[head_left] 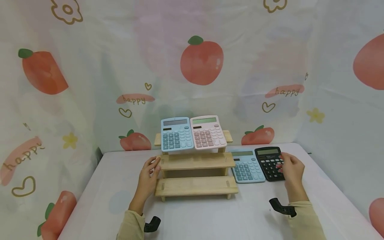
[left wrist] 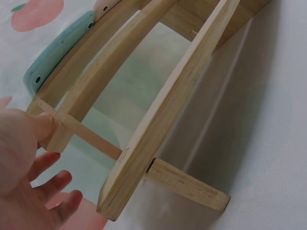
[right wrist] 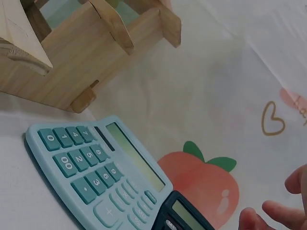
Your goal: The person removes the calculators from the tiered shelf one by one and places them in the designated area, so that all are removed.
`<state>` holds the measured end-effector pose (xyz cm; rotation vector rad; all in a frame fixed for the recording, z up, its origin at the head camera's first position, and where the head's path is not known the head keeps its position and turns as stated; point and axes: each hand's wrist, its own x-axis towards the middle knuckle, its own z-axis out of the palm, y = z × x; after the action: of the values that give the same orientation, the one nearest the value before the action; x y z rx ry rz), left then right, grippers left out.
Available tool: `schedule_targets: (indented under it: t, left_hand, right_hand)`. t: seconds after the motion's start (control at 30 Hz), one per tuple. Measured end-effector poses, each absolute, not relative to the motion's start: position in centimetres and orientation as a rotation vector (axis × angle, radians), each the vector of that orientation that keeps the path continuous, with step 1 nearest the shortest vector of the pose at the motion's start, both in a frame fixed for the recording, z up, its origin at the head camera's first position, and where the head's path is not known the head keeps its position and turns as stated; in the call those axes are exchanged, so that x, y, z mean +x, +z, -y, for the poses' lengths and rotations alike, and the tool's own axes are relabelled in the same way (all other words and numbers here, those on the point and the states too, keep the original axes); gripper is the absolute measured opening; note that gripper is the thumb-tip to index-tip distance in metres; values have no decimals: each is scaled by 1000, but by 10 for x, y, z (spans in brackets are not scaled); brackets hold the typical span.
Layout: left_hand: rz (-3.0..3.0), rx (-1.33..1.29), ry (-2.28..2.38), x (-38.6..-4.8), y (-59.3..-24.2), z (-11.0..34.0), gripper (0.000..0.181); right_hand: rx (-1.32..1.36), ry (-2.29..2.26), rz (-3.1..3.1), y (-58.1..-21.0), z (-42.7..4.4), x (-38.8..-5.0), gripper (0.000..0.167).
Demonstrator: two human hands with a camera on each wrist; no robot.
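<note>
A wooden three-tier stand (head_left: 196, 186) carries a light blue calculator (head_left: 177, 135) and a pink calculator (head_left: 208, 133) side by side on its top tier. My left hand (head_left: 147, 178) pinches the left end of the middle tier; in the left wrist view its thumb (left wrist: 42, 125) lies on the wood and other fingers hang below. Right of the stand, a second blue calculator (head_left: 248, 168) and a black calculator (head_left: 270, 165) lie on the table. Beside the black one's right edge is my right hand (head_left: 293, 170), fingers relaxed over that edge; whether they touch it cannot be told.
The white tabletop (head_left: 114, 186) runs under the stand and calculators. Behind and at both sides hangs a pale cloth (head_left: 168, 60) with printed fruit. Black wrist mounts (head_left: 153, 224) sit at both beige sleeves (head_left: 307, 218).
</note>
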<state>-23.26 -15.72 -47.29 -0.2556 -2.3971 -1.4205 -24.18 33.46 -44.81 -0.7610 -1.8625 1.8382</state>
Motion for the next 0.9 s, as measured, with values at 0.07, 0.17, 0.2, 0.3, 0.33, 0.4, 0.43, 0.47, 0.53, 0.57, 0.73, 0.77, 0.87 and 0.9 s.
schedule_targets:
  t: [0.07, 0.17, 0.2, 0.3, 0.33, 0.4, 0.43, 0.47, 0.53, 0.57, 0.73, 0.77, 0.87, 0.9]
  left_hand:
    - [2396, -254, -1426, -232, -472, 157, 40]
    - [2390, -250, -1434, -232, -472, 156, 40]
    - [2388, -244, -1443, -232, -473, 156, 40]
    - [2381, -226, -1475, -233, -473, 156, 40]
    - [2380, -220, -1483, -233, -474, 156, 40]
    - [2374, -214, -1494, -233, -474, 156, 40]
    - [2372, -212, -1497, -234, -474, 156, 40]
    - [2368, -215, -1494, -234, -475, 156, 40]
    - [2365, -218, -1492, -234, -475, 156, 40]
    - [2362, -220, -1492, -234, -475, 156, 40]
    - [2364, -209, -1515, -234, -475, 156, 42]
    - [2364, -206, -1519, -234, -475, 156, 42]
    - [2362, -199, -1524, -234, -475, 155, 42]
    - [2360, -203, -1517, -234, -475, 155, 41]
  right_hand:
    - [-722, 1792, 1933, -446, -329, -241, 19]
    - [-670, 1710, 2037, -442, -321, -241, 36]
    - [-648, 1677, 2065, -442, -319, -241, 41]
    - [-586, 1608, 2121, -441, -312, -240, 46]
    - [-566, 1594, 2129, -441, -310, -240, 44]
    - [-527, 1578, 2138, -440, -306, -240, 42]
    - [-511, 1577, 2141, -440, -304, -240, 41]
    - [-496, 1575, 2145, -439, -302, -240, 40]
    - [-461, 1559, 2160, -438, -299, -239, 38]
    - [-448, 1555, 2169, -437, -297, -238, 38]
    - [-387, 1510, 2217, -433, -284, -235, 38]
    - [-372, 1499, 2229, -432, -281, -235, 38]
    - [-314, 1475, 2257, -433, -275, -234, 38]
    - [-290, 1475, 2262, -433, -273, -234, 38]
